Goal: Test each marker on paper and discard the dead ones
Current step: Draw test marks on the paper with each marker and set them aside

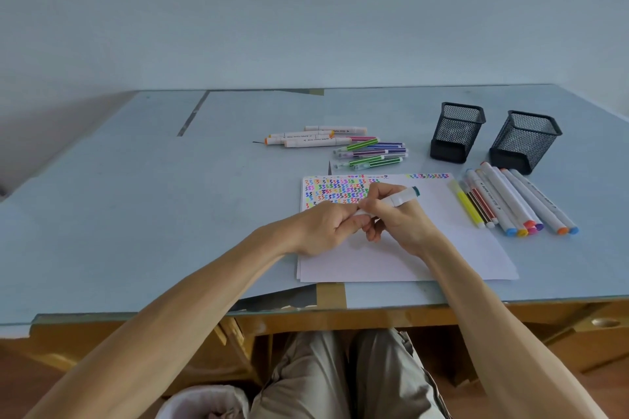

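A white marker with a teal end (400, 198) lies across both my hands above the paper (459, 248). My right hand (398, 224) grips its barrel. My left hand (326, 224) pinches the near end of it, where the cap sits; the tip is hidden by my fingers. The sheet's top strip is covered with rows of coloured squiggles (335, 190). To the right of the paper lies a row of white markers and thin pens (510, 201). Behind the paper lie thin striped pens (371, 151) and several white markers (313, 138).
Two black mesh pen holders (457, 134) (524, 141) stand at the back right. A white bin (204, 401) sits on the floor by my left knee. The table's front edge (306, 311) runs just behind my forearms.
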